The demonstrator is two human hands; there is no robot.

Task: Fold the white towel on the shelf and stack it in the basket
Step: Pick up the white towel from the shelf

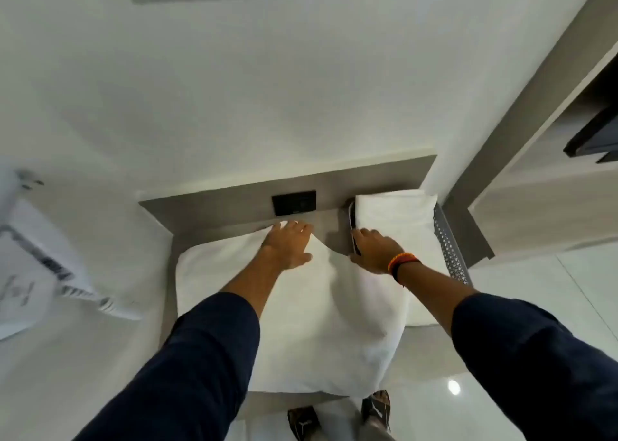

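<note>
A white towel [301,323] lies spread over the grey shelf [424,350], its near edge reaching the shelf's front. My left hand [289,243] rests flat on the towel's far left corner, fingers spread. My right hand [376,251] grips the towel's far right edge beside the basket's left rim. The grey perforated basket [449,250] stands at the shelf's right end with folded white towels [394,216] stacked in it.
A black wall socket [293,202] sits on the grey back panel behind the shelf. A tall cabinet [541,186] with a dark object stands to the right. A white bed corner [36,267] is at the left. My feet in sandals [341,414] show below the shelf.
</note>
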